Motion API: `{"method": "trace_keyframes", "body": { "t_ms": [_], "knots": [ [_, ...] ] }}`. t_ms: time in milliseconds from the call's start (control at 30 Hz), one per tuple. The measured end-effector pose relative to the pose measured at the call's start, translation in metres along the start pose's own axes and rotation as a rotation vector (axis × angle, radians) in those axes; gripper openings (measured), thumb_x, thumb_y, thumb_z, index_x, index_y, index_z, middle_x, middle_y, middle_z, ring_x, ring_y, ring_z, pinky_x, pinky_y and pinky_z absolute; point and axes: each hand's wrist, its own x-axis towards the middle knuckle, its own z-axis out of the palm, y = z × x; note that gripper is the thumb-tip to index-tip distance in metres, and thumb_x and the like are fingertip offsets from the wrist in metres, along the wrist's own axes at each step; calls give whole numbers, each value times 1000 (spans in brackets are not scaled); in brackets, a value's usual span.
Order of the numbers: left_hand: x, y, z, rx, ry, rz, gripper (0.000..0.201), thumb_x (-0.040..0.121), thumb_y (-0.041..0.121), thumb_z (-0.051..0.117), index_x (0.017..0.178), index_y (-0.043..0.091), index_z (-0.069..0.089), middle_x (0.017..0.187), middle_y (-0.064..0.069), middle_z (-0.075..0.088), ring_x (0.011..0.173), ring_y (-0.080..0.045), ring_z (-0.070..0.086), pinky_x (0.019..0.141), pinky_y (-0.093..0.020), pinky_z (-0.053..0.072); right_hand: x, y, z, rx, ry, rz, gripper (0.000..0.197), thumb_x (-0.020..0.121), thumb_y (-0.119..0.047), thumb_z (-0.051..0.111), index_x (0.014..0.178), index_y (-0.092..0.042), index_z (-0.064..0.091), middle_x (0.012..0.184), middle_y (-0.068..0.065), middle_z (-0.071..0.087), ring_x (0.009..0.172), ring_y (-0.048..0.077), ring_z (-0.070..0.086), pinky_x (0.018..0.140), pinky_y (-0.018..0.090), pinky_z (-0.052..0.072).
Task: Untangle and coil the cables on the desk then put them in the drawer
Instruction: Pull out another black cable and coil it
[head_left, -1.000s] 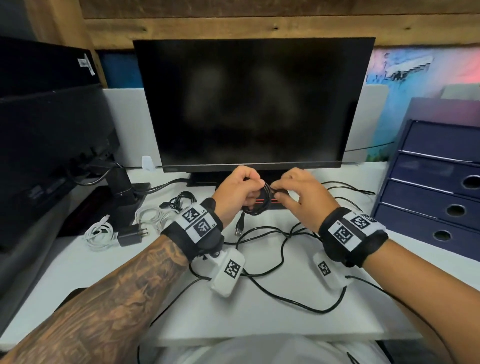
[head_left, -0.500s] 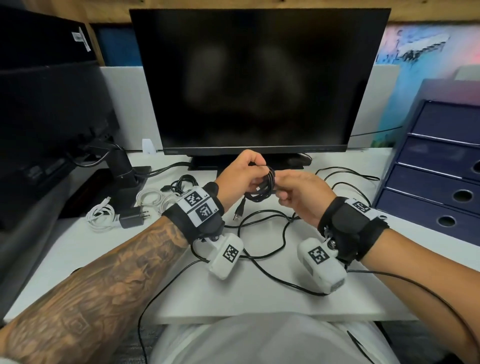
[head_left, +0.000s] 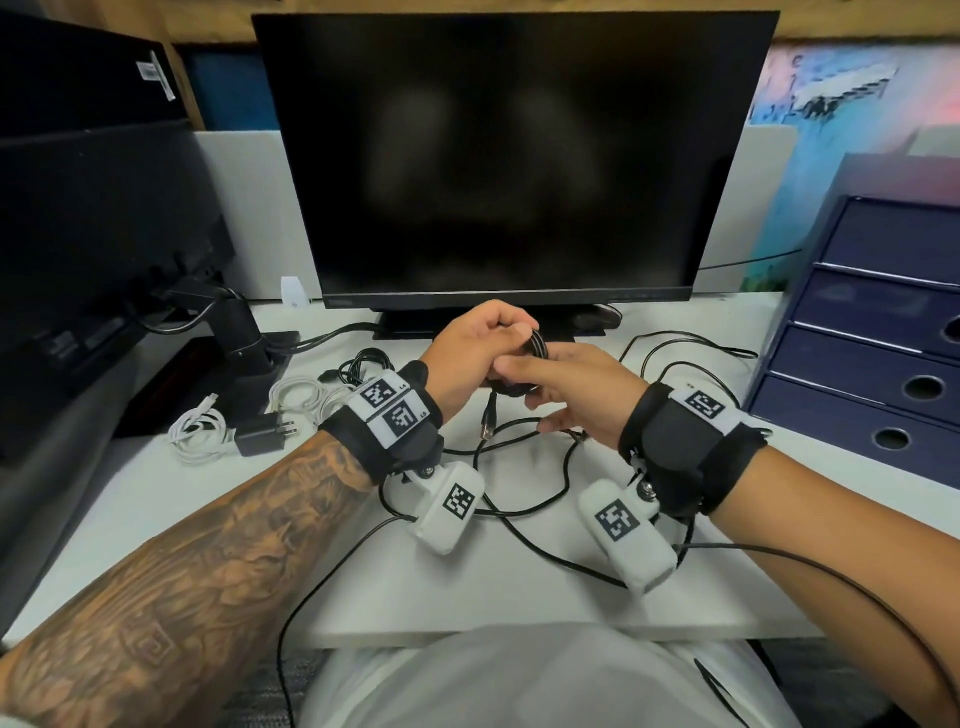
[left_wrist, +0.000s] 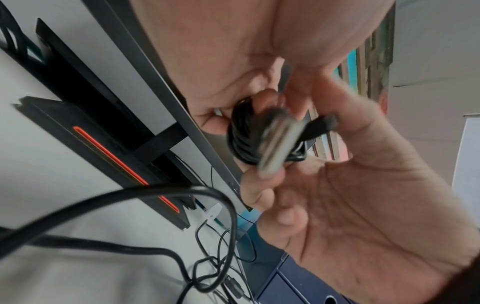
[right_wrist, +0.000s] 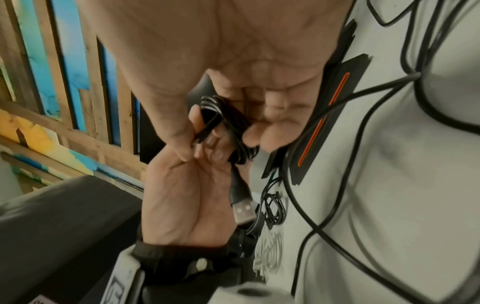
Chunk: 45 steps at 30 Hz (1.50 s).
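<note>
Since the earlier frame my right hand has come closer to my left hand, and now the two meet over the small black coil, which I hold in the air in front of the monitor, above the desk. My left hand is clenched around the coil, with the fingers through its loops. My right hand has its thumb and fingers closing on the side of the coil, but the wrist view is blurred, so I cannot tell how firm this pinch is. One USB plug hangs free under the coil. I judge the cable is light, thin and soft, but a little springy, so the loops may open if I relax the grip. It is better to hold it across all loops together, at one side of the ring, and not by the plug. The other black cables lie tangled on the desk under my wrists, and the blue drawer unit stands at my right, its drawers all closed.
</note>
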Motion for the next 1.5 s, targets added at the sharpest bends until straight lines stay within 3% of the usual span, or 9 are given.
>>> {"method": "trace_keyframes", "body": {
  "t_ms": [167,233,333,533,767,867,967,1200,1500],
  "knots": [
    [3,0,0,-23,59,30,9,102,6,48,104,10,55,72,-1,59,53,-3,54,54,-15,46,5,-1,-2,-98,124,-104,20,95,-3,60,114,-3,66,101,12,76,81,22,77,67,36,61],
    [5,-4,-4,6,117,25,8,102,8,49,105,11,56,69,5,57,53,-1,53,57,-17,47,7,1,-2,-228,194,-142,24,99,-9,58,122,-9,64,92,10,77,73,19,76,61,31,61],
    [10,-10,-10,79,142,27,10,101,13,51,106,15,60,66,11,58,60,-6,50,64,-23,47,8,2,-9,-538,214,-225,19,102,-17,53,107,-13,71,80,2,75,65,12,74,61,23,56],
    [9,-11,-25,110,102,-14,19,103,10,48,105,8,66,69,0,48,64,-10,47,60,-17,45,7,-12,-34,-661,321,-369,18,101,-25,55,96,-24,72,72,-5,71,61,7,70,71,36,61],
    [9,7,-18,-79,14,-32,26,106,10,39,111,-2,61,57,7,37,50,-4,33,54,-18,27,8,-14,-53,-967,523,-537,22,98,-36,60,113,-27,75,97,-9,57,97,13,52,78,33,49],
    [4,13,-11,-192,-37,-21,24,106,11,38,108,3,60,59,5,33,50,-5,30,59,-22,25,11,-7,-49,-814,433,-485,21,96,-26,66,113,-21,76,91,-7,60,90,10,54,80,23,46],
    [2,15,-5,-208,-50,-6,25,107,11,36,109,3,60,59,5,35,50,-6,31,58,-19,30,11,2,-32,-265,301,-379,14,90,-10,72,103,-12,75,83,-2,71,71,-3,62,68,8,44],
    [1,13,-3,-113,-35,71,27,107,14,38,106,8,65,57,10,40,52,-6,34,55,-14,37,14,8,-17,334,130,-121,14,100,-17,57,105,-12,69,83,-1,69,71,9,58,65,23,43],
    [-2,14,0,98,-35,136,24,104,17,48,108,6,69,65,3,56,59,-13,48,61,-22,46,1,-1,-8,227,-127,23,38,86,-50,67,109,-20,69,104,-5,70,90,14,51,75,29,44]
  ]
}}
